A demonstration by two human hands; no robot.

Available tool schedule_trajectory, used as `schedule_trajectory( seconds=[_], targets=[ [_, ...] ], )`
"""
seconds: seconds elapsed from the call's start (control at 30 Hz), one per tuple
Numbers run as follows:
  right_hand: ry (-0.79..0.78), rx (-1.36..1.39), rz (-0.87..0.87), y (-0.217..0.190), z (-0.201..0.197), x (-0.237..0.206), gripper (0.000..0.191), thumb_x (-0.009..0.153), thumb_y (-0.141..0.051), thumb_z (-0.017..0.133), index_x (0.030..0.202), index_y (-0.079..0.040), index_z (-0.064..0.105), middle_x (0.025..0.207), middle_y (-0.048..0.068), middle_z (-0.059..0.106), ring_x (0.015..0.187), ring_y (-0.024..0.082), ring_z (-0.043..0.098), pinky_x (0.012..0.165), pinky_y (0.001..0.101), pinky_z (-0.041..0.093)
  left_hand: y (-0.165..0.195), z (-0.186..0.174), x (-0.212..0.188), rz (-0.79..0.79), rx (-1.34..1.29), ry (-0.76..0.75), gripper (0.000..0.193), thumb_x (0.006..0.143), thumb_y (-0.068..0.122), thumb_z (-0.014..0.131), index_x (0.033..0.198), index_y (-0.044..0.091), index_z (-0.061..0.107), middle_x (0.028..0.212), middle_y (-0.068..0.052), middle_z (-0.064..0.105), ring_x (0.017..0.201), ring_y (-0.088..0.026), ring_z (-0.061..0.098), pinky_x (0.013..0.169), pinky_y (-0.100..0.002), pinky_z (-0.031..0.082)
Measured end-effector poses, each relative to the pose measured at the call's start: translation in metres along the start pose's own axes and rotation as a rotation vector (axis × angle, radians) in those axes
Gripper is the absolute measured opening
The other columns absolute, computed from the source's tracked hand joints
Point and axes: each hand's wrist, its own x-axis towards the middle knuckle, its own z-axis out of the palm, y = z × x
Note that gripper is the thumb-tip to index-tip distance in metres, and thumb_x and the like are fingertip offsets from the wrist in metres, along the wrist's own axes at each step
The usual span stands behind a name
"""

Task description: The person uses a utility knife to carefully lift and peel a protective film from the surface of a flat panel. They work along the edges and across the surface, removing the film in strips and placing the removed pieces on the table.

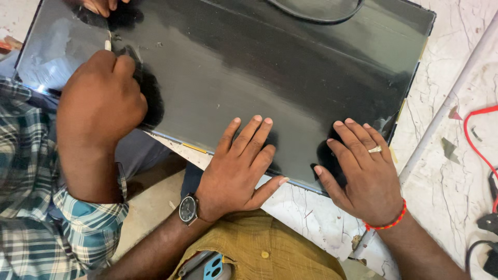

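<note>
Head view, looking straight down. A large dark glossy panel lies flat on the white marbled floor. Its long axis runs from upper left to lower right across my view, with the near long edge slanting down toward the right and the right short edge angling up to the top corner.

My left hand rests palm down on the near edge, fingers spread and flat, pointing up onto the panel, gripping nothing. There is a wristwatch on that wrist. My right hand lies likewise, flat and open on the panel close to its lower right corner, with a ring on one finger and a red thread bracelet at the wrist.

A co-worker's hand, in a plaid sleeve, is fisted over the panel's left part; I cannot tell what it holds. A red cable lies on the floor at right.
</note>
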Motion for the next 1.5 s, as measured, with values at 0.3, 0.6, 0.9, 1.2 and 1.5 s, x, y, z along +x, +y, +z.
schedule_trajectory(
  seconds=[0.3,0.6,0.9,1.2,1.5],
  targets=[
    [-0.006,0.005,-0.008,0.006,-0.003,0.002,0.045,0.089,-0.033,0.07,0.111,0.006,0.07,0.134,0.025,0.062,0.135,0.037,0.054,0.118,0.0524,0.036,0.002,0.001,0.005,-0.001,-0.002,0.003,0.058,0.102,0.052,0.054,0.115,-0.003,0.068,0.149,-0.031,0.048,0.146,-0.042,0.04,0.122,-0.061,0.027],
    [-0.027,-0.008,-0.007,0.019,-0.005,-0.008,0.046,0.089,-0.036,0.07,0.11,0.005,0.07,0.133,0.024,0.062,0.135,0.037,0.053,0.118,0.0522,0.036,0.012,0.012,0.011,-0.006,-0.01,0.001,0.061,0.102,0.053,0.053,0.117,-0.004,0.068,0.148,-0.033,0.048,0.145,-0.043,0.04,0.12,-0.062,0.027],
    [-0.015,0.005,-0.008,0.029,-0.006,0.0,0.046,0.089,-0.035,0.07,0.111,0.005,0.07,0.134,0.024,0.062,0.136,0.036,0.053,0.118,0.052,0.035,0.008,0.014,0.022,-0.008,-0.013,0.01,0.06,0.102,0.053,0.053,0.117,-0.003,0.068,0.149,-0.032,0.048,0.145,-0.043,0.041,0.12,-0.062,0.028],
    [-0.009,0.007,-0.014,0.019,-0.004,0.004,0.045,0.089,-0.034,0.069,0.111,0.005,0.07,0.134,0.024,0.062,0.136,0.036,0.053,0.118,0.0518,0.035,0.004,0.006,0.015,-0.012,0.001,0.007,0.059,0.102,0.053,0.053,0.116,-0.002,0.068,0.149,-0.031,0.048,0.145,-0.041,0.041,0.121,-0.061,0.028],
    [-0.005,0.001,-0.017,0.031,0.0,0.018,0.045,0.09,-0.035,0.068,0.111,0.005,0.07,0.133,0.024,0.063,0.135,0.036,0.054,0.118,0.052,0.035,-0.006,0.007,0.03,-0.013,-0.004,0.003,0.059,0.102,0.053,0.053,0.116,-0.003,0.068,0.149,-0.031,0.048,0.146,-0.041,0.04,0.121,-0.061,0.027]
  ],
)
